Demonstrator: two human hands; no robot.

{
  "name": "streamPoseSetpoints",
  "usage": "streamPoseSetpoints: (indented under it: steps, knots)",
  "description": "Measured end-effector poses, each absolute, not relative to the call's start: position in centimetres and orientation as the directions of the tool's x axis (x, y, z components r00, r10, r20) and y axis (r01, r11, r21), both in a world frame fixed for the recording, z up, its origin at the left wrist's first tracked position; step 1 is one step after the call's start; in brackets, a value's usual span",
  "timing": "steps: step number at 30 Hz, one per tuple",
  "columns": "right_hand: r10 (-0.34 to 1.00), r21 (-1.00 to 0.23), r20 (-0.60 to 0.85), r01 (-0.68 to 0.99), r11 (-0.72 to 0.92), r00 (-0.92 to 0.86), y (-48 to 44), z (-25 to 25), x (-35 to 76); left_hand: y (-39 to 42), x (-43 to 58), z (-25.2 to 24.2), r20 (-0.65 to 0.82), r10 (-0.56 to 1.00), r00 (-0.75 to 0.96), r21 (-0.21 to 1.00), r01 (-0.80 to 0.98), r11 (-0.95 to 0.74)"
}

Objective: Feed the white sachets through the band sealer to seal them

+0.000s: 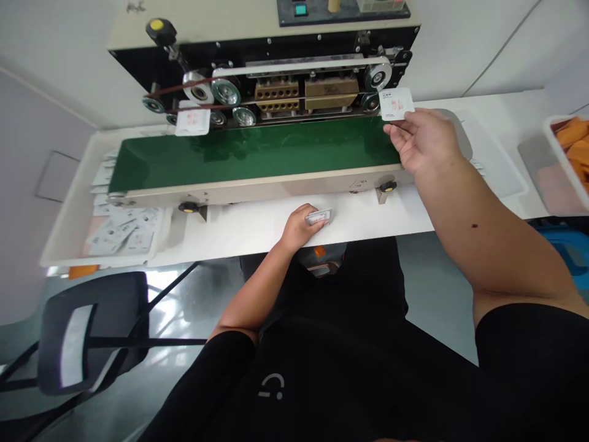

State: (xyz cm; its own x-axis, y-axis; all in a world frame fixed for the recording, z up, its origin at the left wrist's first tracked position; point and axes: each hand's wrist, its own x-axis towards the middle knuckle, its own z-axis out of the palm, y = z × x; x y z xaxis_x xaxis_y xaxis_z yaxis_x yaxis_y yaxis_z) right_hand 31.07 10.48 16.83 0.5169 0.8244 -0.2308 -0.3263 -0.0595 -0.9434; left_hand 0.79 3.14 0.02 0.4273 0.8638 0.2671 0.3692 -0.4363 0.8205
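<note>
A band sealing machine (276,67) stands on a white table (257,224), with a green conveyor belt (253,150) running along its front. My right hand (421,144) pinches a small white sachet (396,103) at the machine's right-hand end, just by the sealing rollers. Another white sachet (192,121) sits at the left end of the sealing band. My left hand (301,227) rests on the table's front edge, closed on a small stack of sachets (319,217).
A white tray (69,227) at the left end holds several sealed sachets (124,230). A bin with orange items (573,150) stands at the far right. A black chair (87,331) is at lower left, and a blue stool (568,248) under the table's right side.
</note>
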Motion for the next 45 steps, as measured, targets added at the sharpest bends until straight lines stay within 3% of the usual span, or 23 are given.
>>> streamPoseSetpoints:
  steps: [9,13,15,17,24,29,45]
  knots:
    - [0.909,-0.966,-0.194,-0.234,-0.111,0.370,14.4,13.8,31.3,3.0,0.8,0.0,0.250,0.868,0.428,0.825,0.375,-0.423]
    - [0.930,-0.989,0.107,-0.057,0.136,0.352,11.2,13.1,29.6,3.0,0.9,0.2,0.254,0.868,0.427,0.831,0.363,-0.421]
    - [0.872,-0.951,0.297,0.034,0.309,0.388,7.5,12.4,27.5,3.0,0.9,0.3,0.256,0.869,0.423,0.833,0.359,-0.420]
    - [0.825,-0.915,0.401,0.127,0.384,0.399,3.3,10.7,24.9,3.0,0.9,0.4,0.258,0.872,0.416,0.834,0.359,-0.419]
    - [0.982,-0.900,0.183,0.408,0.151,0.038,-4.0,1.5,20.4,3.1,1.1,0.5,0.262,0.880,0.395,0.829,0.375,-0.415]
    - [0.996,-0.869,0.086,0.489,0.082,-0.013,-3.5,0.1,20.4,3.1,1.0,0.3,0.259,0.897,0.358,0.841,0.373,-0.392]
    - [0.964,-0.995,-0.089,-0.054,-0.078,0.250,-3.1,-0.3,21.0,3.3,0.9,0.0,0.241,0.876,0.419,0.835,0.370,-0.407]
